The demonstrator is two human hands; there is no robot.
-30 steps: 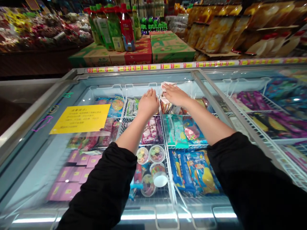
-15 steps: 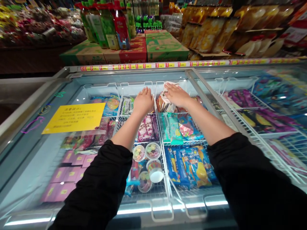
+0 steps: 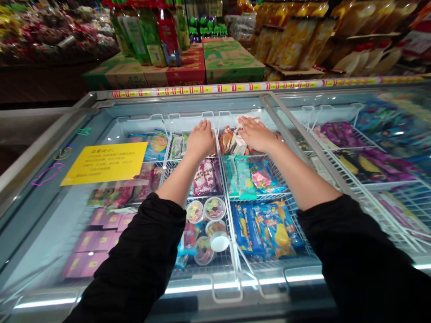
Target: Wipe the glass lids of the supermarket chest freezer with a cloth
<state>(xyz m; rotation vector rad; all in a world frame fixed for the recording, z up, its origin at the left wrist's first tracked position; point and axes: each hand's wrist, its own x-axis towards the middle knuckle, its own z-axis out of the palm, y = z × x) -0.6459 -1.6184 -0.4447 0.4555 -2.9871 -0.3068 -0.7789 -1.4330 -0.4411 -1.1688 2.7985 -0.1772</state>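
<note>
My left hand [image 3: 201, 140] lies flat on the freezer's glass lid [image 3: 111, 264], fingers stretched forward and nothing in it. Over to the right, my right hand [image 3: 256, 134] presses a pale crumpled cloth [image 3: 243, 122] against the same glass near the far side; most of the cloth is hidden under the palm and fingers. Below the glass, wire baskets hold purple ice-cream packets [image 3: 206, 177], clear-lidded cups [image 3: 214, 209], teal packets [image 3: 240, 177] and blue packets [image 3: 269, 229]. Whether the cloth is paper or fabric I cannot make out.
A yellow notice [image 3: 106, 162] is on the glass at left. Price labels [image 3: 202, 89] line the freezer's far edge. Behind stand cardboard boxes [image 3: 232, 63], bottles [image 3: 148, 36] and jars [image 3: 292, 42]. A frame bar [image 3: 303, 134] divides the lid at right.
My right hand has slid a little to the right over the glass with the cloth under it. My left hand stays in nearly the same place.
</note>
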